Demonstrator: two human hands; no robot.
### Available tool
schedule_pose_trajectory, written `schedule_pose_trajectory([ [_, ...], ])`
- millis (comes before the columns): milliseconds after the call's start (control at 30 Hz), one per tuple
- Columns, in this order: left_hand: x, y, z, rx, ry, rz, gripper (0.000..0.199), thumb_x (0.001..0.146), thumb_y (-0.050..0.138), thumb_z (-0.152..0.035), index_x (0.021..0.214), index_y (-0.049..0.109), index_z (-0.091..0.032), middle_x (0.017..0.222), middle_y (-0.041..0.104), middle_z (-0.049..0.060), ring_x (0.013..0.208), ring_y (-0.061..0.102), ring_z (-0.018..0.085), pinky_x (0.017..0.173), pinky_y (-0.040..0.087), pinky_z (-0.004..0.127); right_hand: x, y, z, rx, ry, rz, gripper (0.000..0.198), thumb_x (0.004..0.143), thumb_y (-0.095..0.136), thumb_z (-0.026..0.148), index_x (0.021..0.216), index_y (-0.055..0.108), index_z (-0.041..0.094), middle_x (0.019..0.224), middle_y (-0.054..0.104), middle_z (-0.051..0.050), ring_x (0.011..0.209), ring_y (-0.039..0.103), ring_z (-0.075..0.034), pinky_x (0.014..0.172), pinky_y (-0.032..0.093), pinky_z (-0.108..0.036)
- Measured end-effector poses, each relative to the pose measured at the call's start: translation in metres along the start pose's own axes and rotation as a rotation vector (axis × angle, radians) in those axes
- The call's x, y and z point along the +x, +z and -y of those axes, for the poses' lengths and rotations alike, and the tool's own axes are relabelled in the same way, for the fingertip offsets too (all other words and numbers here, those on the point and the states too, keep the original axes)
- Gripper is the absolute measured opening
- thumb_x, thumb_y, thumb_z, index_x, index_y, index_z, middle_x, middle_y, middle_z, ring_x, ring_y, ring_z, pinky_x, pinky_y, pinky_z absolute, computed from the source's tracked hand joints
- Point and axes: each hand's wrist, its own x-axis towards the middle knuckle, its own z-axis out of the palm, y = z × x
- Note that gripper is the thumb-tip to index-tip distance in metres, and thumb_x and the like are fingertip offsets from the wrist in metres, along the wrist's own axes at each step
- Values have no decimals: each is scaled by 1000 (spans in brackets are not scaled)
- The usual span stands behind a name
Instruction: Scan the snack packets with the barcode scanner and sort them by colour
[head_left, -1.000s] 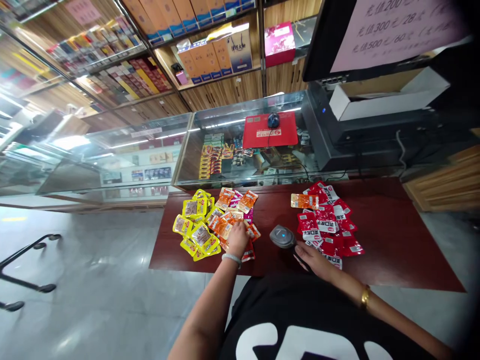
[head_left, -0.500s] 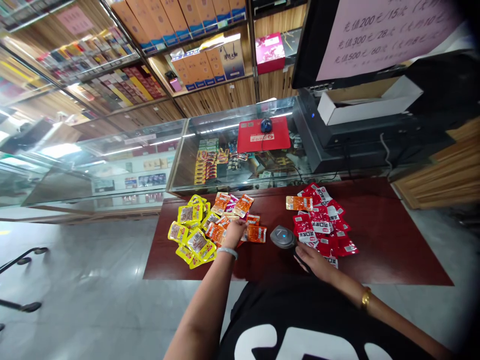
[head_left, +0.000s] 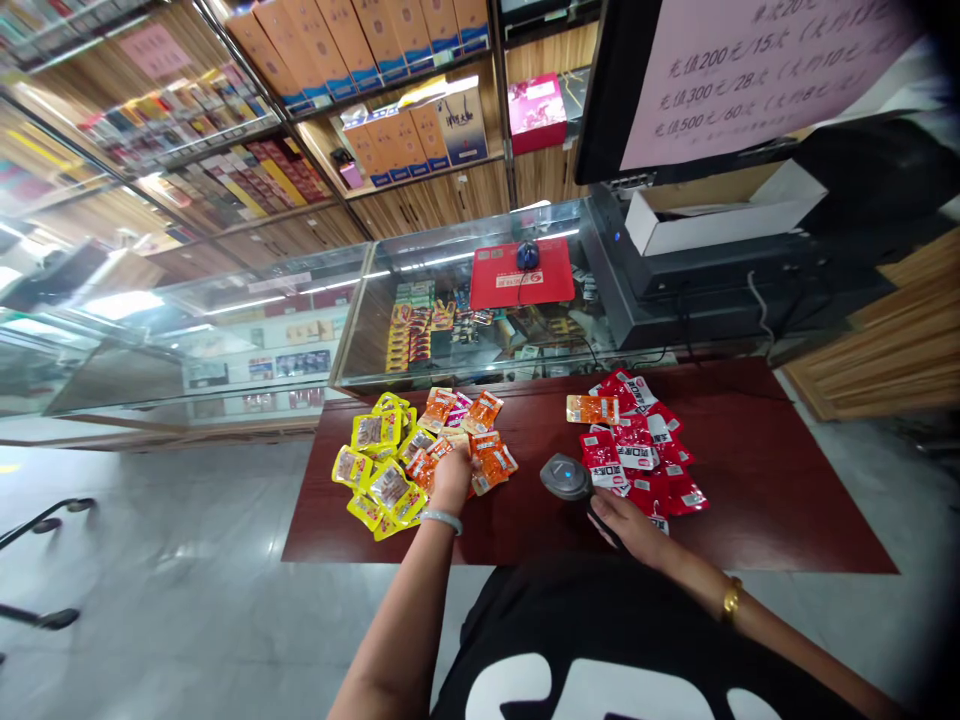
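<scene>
My left hand (head_left: pixel 453 480), with a pale bangle at the wrist, reaches into a pile of small orange snack packets (head_left: pixel 493 466). Its fingers are closed at a packet there, and the fingertips are partly hidden. Left of it lies a heap of yellow snack packets (head_left: pixel 390 485) with clear windows. My right hand (head_left: pixel 628 522) is wrapped round the handle of a grey barcode scanner (head_left: pixel 566 477), whose head points left over the table and shows a small blue light. Red snack packets (head_left: pixel 637 445) spread beyond and right of this hand, with a single orange packet (head_left: pixel 592 409) at their upper left.
The dark red table (head_left: pixel 780 480) meets a glass display counter (head_left: pixel 450 370). On the counter are a red mouse pad (head_left: pixel 487 290) and a mouse (head_left: pixel 527 255). A monitor (head_left: pixel 611 110) and an open white box (head_left: pixel 697 236) stand at the right. Shelves of boxes (head_left: pixel 405 140) line the back.
My left hand has moved slightly left and toward me across the orange packets, and some of these have shifted. My right hand and the scanner have stayed nearly still.
</scene>
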Motion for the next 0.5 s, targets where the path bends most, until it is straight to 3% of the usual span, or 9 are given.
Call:
schedule_pose_trajectory([
  [133, -13, -3, 5, -155, -81, 230, 17, 74, 74, -20, 61, 63, -18, 61, 63, 6, 70, 65, 23, 67, 44, 30, -1, 0, -1, 42, 16, 1, 60, 93, 50, 69, 125, 70, 23, 120, 76, -11, 112, 68, -36, 105, 49, -53],
  [300, -26, 10, -10, -422, -116, 432, 14, 79, 72, -30, 75, 67, -17, 50, 54, -2, 43, 46, 10, 46, 32, 21, -4, 0, -7, 123, 37, -23, 59, 92, 52, 70, 128, 69, 26, 125, 75, -11, 122, 64, -36, 106, 50, -54],
  [367, -26, 21, -24, -579, -137, 400, 17, 82, 70, -33, 82, 64, -17, 50, 54, -4, 42, 46, 9, 43, 29, 19, -5, -2, -9, 133, 43, -28, 58, 92, 52, 70, 128, 68, 27, 122, 76, -10, 119, 66, -37, 106, 50, -55],
  [500, -24, 47, -53, -811, -149, 185, 18, 87, 63, -33, 93, 54, -20, 60, 56, -5, 48, 60, 10, 42, 31, 17, -10, -6, -10, 132, 29, -51, 60, 92, 52, 71, 128, 68, 26, 116, 77, -11, 119, 66, -38, 105, 50, -56],
])
